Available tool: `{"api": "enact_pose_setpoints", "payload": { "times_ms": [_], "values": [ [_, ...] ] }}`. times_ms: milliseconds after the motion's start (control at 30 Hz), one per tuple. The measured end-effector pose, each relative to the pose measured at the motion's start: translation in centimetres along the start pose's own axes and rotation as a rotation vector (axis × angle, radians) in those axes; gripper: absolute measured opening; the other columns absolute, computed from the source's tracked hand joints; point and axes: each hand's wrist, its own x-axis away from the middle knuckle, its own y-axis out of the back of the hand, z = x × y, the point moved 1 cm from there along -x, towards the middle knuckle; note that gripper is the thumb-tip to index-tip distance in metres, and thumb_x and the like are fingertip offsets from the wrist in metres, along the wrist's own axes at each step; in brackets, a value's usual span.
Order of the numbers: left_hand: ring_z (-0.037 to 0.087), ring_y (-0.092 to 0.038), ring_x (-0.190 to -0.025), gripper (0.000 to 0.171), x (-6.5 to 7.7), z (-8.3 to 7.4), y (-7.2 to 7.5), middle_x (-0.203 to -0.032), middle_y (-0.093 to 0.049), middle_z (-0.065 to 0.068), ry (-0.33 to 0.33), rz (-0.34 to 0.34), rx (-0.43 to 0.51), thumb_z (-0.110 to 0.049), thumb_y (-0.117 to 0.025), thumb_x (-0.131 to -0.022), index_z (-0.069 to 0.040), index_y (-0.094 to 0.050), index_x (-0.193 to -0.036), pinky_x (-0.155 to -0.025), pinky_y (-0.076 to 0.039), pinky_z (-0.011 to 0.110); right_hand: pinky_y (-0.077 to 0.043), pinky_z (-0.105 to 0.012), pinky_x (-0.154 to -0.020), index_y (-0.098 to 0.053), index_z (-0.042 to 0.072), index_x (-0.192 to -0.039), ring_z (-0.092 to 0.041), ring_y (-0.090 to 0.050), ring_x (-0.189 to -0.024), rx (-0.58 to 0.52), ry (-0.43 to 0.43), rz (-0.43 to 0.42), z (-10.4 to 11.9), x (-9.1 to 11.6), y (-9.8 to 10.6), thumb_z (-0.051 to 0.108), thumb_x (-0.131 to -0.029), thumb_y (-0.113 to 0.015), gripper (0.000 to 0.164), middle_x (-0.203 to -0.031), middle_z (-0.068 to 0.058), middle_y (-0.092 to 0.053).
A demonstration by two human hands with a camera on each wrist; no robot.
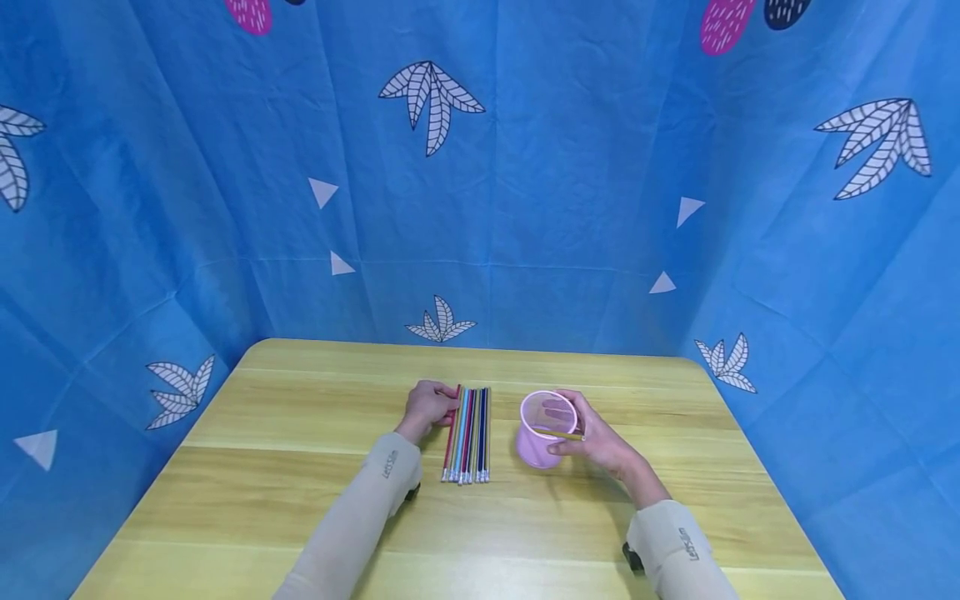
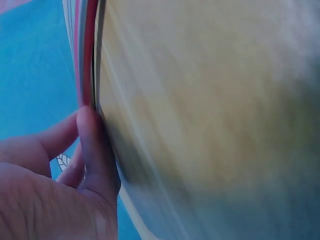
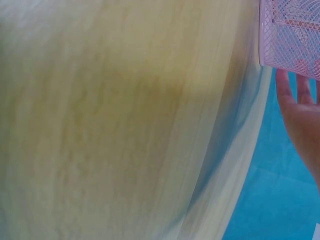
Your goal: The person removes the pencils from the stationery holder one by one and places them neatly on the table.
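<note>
Several pencils [image 1: 473, 433] with white eraser ends toward me lie side by side on the table. My left hand [image 1: 432, 403] is at the left side of this row, thumb and forefinger meeting at the outermost red pencil [image 1: 452, 437]. In the left wrist view, the fingertips pinch at the edge of the row. To the right stands a pink mesh pencil cup [image 1: 534, 451], which my right hand [image 1: 600, 439] grips round its right side. One yellow pencil [image 1: 558, 434] leans in the cup, its eraser end over the rim by my thumb. Only fingers and cup mesh [image 3: 292, 37] show in the right wrist view.
The light wooden table [image 1: 315, 417] has rounded far corners. Behind it and along both sides hangs a blue cloth [image 1: 525, 208] with leaf and triangle prints.
</note>
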Motion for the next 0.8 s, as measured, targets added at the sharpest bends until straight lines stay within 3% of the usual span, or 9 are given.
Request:
{"api": "enact_pose_setpoints", "payload": {
  "times_ms": [133, 367, 600, 800],
  "values": [
    [0.014, -0.064, -0.061, 0.014, -0.16, 0.13, -0.12, -0.086, -0.072, 0.013, 0.005, 0.002, 0.004, -0.003, -0.075, -0.092, -0.001, -0.073, -0.106, -0.052, -0.06, 0.022, -0.043, -0.059, -0.116, -0.03, 0.011, -0.155, -0.048, -0.047, -0.138, 0.012, -0.003, -0.002, 0.07, 0.08, 0.0, 0.004, -0.081, -0.085, 0.092, -0.152, -0.024, -0.047],
    [0.013, -0.062, -0.061, 0.013, -0.03, 0.05, -0.39, -0.088, -0.072, 0.013, -0.001, -0.021, -0.018, -0.004, -0.075, -0.091, -0.002, -0.073, -0.104, -0.051, -0.058, 0.02, -0.043, -0.048, -0.113, -0.032, 0.016, -0.155, -0.044, -0.048, -0.138, 0.008, -0.03, -0.007, 0.22, 0.15, -0.02, 0.006, -0.081, -0.086, 0.092, -0.152, -0.019, -0.049],
    [0.013, -0.062, -0.062, 0.014, 0.34, -0.06, -0.51, -0.092, -0.072, 0.012, -0.015, -0.037, -0.054, -0.004, -0.077, -0.09, -0.003, -0.073, -0.104, -0.051, -0.056, 0.018, -0.04, -0.062, -0.118, -0.033, 0.015, -0.155, -0.045, -0.048, -0.138, -0.001, -0.03, -0.019, 0.11, 0.2, -0.08, 0.005, -0.079, -0.086, 0.093, -0.152, -0.02, -0.049],
    [0.013, -0.062, -0.063, 0.018, 0.56, -0.15, -0.13, -0.091, -0.072, 0.012, -0.019, -0.048, -0.044, -0.003, -0.077, -0.089, -0.002, -0.072, -0.106, -0.055, -0.059, 0.02, -0.04, -0.062, -0.118, -0.032, 0.015, -0.155, -0.045, -0.048, -0.138, -0.002, -0.023, -0.009, 0.19, 0.05, -0.16, 0.006, -0.08, -0.086, 0.093, -0.153, -0.02, -0.049]
  ]
}}
